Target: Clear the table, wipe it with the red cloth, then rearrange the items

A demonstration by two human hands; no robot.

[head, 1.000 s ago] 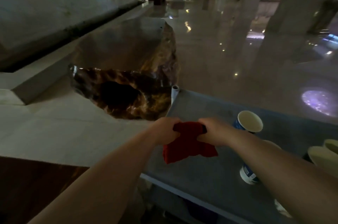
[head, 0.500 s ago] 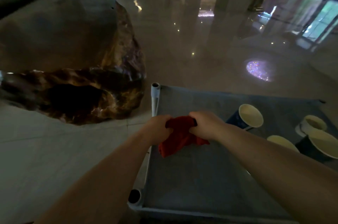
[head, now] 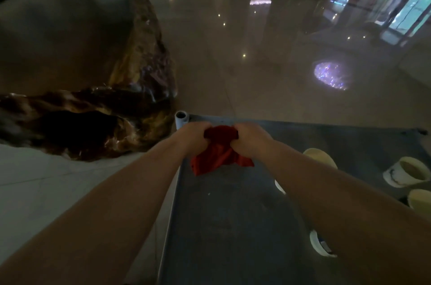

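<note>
The left hand [head: 194, 138] and right hand [head: 250, 139], fingers clenching the red cloth [head: 218, 156], have carried it toward the far corner of the table [head: 233, 226], so wiping looks next, though cups [head: 407, 170] remain.

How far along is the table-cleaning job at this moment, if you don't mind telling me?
Done: little that shows. Several paper cups stand on the right side of the table, so clearing looks incomplete. In hand: the left hand and the right hand both grip the bunched red cloth at the far-left corner. Left: wiping the grey top, then rearranging the cups.
</note>
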